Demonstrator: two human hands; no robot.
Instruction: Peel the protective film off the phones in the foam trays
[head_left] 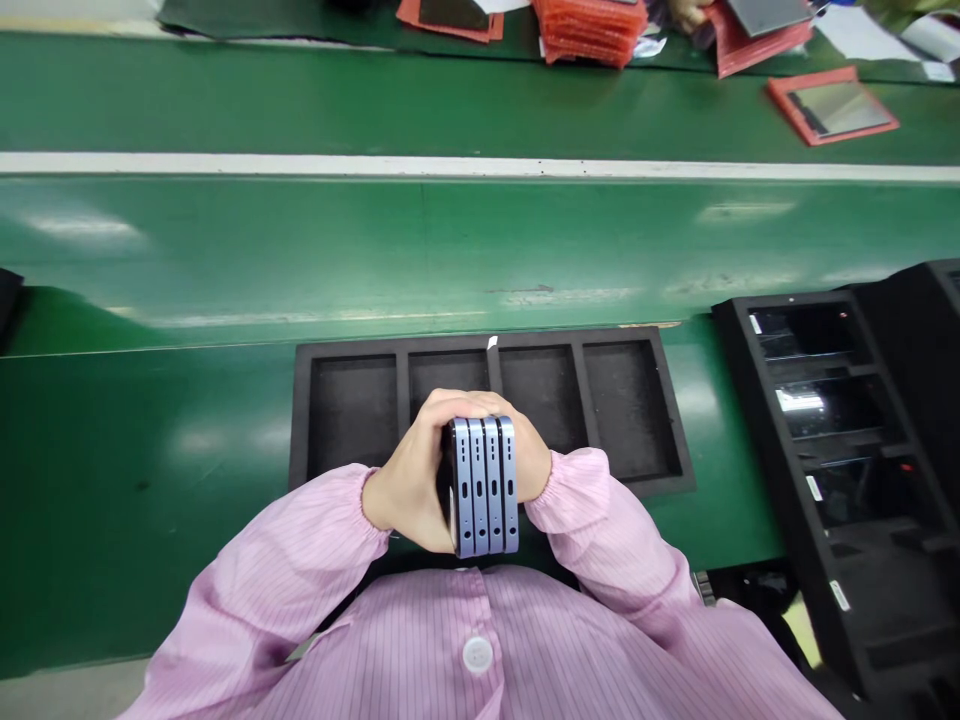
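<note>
Several phones with blue metal edges (pixel 486 490) are held upright on edge in a stack, side by side, close to my chest. Their ends with charging ports and speaker holes face me. My left hand (pixel 418 468) closes round the left side of the stack, thumb below. On the other side, my right hand (pixel 531 450) grips the stack, its fingers mostly hidden behind the phones. Just beyond my hands lies a black foam tray (pixel 450 343) with several rectangular compartments. My hands and sleeves cover part of its near side.
At right, another black tray (pixel 757 420) holds dark, glossy phones (pixel 832 405), with more black trays beside it. On the raised green shelf are stacked red bubble pouches (pixel 592 32) and a screen on a red pouch (pixel 838 108). Another person's hand (pixel 686 15) shows at the top edge.
</note>
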